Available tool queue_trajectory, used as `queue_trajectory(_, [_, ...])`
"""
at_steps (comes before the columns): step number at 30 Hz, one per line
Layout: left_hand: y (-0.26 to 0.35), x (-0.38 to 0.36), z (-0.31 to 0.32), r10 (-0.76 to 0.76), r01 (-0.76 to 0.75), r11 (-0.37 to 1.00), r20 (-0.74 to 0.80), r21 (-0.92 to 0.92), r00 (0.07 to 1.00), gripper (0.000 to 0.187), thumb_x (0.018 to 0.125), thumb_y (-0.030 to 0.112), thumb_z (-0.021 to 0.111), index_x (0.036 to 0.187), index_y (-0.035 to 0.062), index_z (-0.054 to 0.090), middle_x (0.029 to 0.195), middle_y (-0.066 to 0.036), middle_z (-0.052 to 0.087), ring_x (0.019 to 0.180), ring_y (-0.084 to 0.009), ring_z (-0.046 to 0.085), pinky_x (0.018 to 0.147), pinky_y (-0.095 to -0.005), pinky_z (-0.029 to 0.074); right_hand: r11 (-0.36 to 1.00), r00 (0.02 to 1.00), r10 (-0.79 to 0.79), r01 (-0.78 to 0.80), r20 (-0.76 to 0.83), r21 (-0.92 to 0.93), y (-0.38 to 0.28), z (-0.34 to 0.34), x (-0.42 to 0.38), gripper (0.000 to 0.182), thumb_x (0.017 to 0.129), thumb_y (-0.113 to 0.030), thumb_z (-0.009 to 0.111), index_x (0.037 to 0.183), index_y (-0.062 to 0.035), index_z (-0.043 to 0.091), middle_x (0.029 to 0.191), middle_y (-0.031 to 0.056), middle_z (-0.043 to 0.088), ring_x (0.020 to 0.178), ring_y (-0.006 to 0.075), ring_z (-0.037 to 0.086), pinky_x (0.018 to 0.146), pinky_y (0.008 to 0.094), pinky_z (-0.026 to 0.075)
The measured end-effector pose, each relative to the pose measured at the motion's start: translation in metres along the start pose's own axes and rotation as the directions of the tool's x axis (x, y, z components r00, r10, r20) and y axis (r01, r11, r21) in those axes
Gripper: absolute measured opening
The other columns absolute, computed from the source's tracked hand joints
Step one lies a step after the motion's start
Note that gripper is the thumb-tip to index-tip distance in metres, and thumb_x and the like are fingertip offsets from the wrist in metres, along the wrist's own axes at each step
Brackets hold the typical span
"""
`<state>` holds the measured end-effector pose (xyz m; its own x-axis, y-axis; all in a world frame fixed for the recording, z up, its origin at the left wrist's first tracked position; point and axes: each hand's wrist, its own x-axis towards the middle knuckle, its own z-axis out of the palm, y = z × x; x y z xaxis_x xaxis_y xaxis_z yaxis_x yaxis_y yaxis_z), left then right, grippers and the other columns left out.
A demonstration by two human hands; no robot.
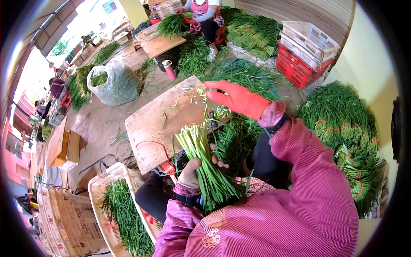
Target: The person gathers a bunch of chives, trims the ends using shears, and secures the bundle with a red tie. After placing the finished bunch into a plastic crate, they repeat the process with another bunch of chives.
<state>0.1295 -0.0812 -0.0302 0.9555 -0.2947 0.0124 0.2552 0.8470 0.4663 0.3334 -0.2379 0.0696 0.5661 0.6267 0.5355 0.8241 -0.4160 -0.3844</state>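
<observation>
My left hand [191,174], in a pale worn glove, is wrapped round a bunch of garlic chives [202,156]. The bunch tilts, its pale cut ends up over the near edge of a wooden board [165,115] and its green leaves down against my lap. My right hand [239,99], in an orange-red rubber glove, is raised over the board's right side with its fingers stretched out, and I see nothing in it. Short pale stem trimmings [199,92] lie on the board's far corner. A red band-like thing [168,167] is by my left wrist.
A crate of chives [124,214] stands at lower left, near stacked crates [70,220]. Banded bundles [342,113] are piled at right, below a red crate [295,66]. A pink bottle [169,70], plastic bag [113,88] and a co-worker [207,19] are farther back.
</observation>
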Motion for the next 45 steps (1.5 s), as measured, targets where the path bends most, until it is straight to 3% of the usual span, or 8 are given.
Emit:
queue_trajectory(1, [-0.001, 0.002, 0.004, -0.021, 0.021, 1.000, -0.021, -0.018, 1.000, 0.069, 0.077, 0.036, 0.072, 0.133, 0.0051, 0.045, 0.099, -0.009, 0.060, 0.098, -0.0296, 0.060, 0.098, -0.0492, 0.044, 0.775, 0.992, 0.013, -0.088, 0.124, 0.626, -0.014, 0.005, 0.007, 0.050, 0.092, -0.044, 0.055, 0.125, -0.0068, 0.057, 0.129, 0.0149, 0.056, 0.123, 0.0248, 0.050, 0.104, 0.0406, 0.037])
queue_trajectory(13, [0.030, 0.004, -0.016, 0.227, -0.212, 0.973, -0.229, 0.091, 0.947, 0.055, 0.083, 0.031, 0.068, 0.127, 0.0045, 0.049, 0.097, -0.010, 0.062, 0.098, -0.0282, 0.060, 0.099, -0.0487, 0.044, 0.768, 0.983, 0.068, -0.161, 0.171, 0.619, -0.064, 0.081, -0.023, 0.055, 0.099, -0.038, 0.048, 0.139, -0.0012, 0.040, 0.137, 0.0209, 0.048, 0.130, 0.0317, 0.045, 0.106, 0.0345, 0.037])
queue_trajectory(18, [0.057, 0.009, -0.008, 0.226, -0.157, 0.950, -0.245, 0.269, 0.943, 0.086, 0.078, 0.047, 0.073, 0.142, 0.0059, 0.033, 0.138, -0.015, 0.047, 0.123, -0.0305, 0.050, 0.104, -0.0453, 0.042, 0.995, 0.995, -0.037, 0.029, 0.091, 0.090, -0.080, 0.111, -0.017, 0.059, 0.095, -0.053, 0.040, 0.141, -0.0156, 0.042, 0.143, 0.0157, 0.044, 0.131, 0.0442, 0.037, 0.111, 0.0478, 0.025])
queue_trajectory(22, [0.071, 0.013, 0.005, 0.419, -0.295, 0.865, -0.260, 0.406, 0.870, 0.075, 0.082, 0.040, 0.071, 0.140, 0.0044, 0.037, 0.136, -0.014, 0.049, 0.122, -0.0289, 0.051, 0.103, -0.0427, 0.043, 0.800, 0.999, 0.031, -0.049, 0.039, 0.598, -0.088, 0.127, 0.001, 0.061, 0.094, -0.051, 0.046, 0.145, -0.0182, 0.035, 0.140, 0.0187, 0.045, 0.128, 0.0397, 0.043, 0.106, 0.0422, 0.035])
queue_trajectory(25, [0.086, 0.011, 0.018, 0.683, -0.485, 0.679, -0.234, 0.552, 0.692, 0.053, 0.087, 0.032, 0.066, 0.127, 0.0024, 0.047, 0.112, -0.008, 0.061, 0.106, -0.0237, 0.058, 0.096, -0.0411, 0.046, -0.071, 0.760, -0.098, -0.649, 0.643, 0.757, -0.095, 0.098, -0.012, 0.079, 0.091, -0.055, 0.054, 0.147, -0.0075, 0.026, 0.128, 0.0131, 0.055, 0.114, 0.0217, 0.054, 0.097, 0.0363, 0.043])
queue_trajectory(31, [0.153, -0.023, -0.043, 0.753, -0.714, 0.645, -0.065, 0.271, 0.655, 0.040, 0.085, 0.041, 0.064, 0.104, 0.0063, 0.055, 0.091, -0.005, 0.060, 0.095, -0.0275, 0.056, 0.093, -0.0431, 0.045, 0.459, 0.515, -0.314, -0.653, 0.797, 0.603, -0.077, 0.065, -0.069, 0.034, 0.094, -0.030, 0.058, 0.118, -0.0055, 0.060, 0.099, 0.0045, 0.068, 0.081, 0.0107, 0.060, 0.074, 0.0301, 0.051])
queue_trajectory(34, [0.182, -0.056, -0.084, 0.827, -0.798, 0.558, -0.223, 0.226, 0.515, 0.040, 0.087, 0.041, 0.060, 0.101, 0.0045, 0.057, 0.100, -0.010, 0.060, 0.100, -0.0302, 0.056, 0.096, -0.0478, 0.043, 0.629, 0.052, -0.036, -0.775, 0.998, 0.063, -0.055, 0.025, -0.084, 0.030, 0.089, -0.032, 0.057, 0.106, -0.0085, 0.066, 0.079, 0.0071, 0.069, 0.060, 0.0127, 0.061, 0.053, 0.0269, 0.045])
queue_trajectory(45, [0.191, -0.089, -0.109, 0.823, -0.836, 0.497, -0.431, 0.232, 0.370, 0.034, 0.084, 0.035, 0.068, 0.098, 0.0044, 0.062, 0.101, -0.012, 0.066, 0.099, -0.0289, 0.060, 0.096, -0.0499, 0.046, 0.581, 0.711, 0.494, -0.698, 0.500, 0.419, -0.006, -0.031, -0.060, 0.043, 0.094, -0.043, 0.051, 0.099, -0.0017, 0.062, 0.074, 0.0081, 0.066, 0.052, 0.0141, 0.059, 0.047, 0.0280, 0.045])
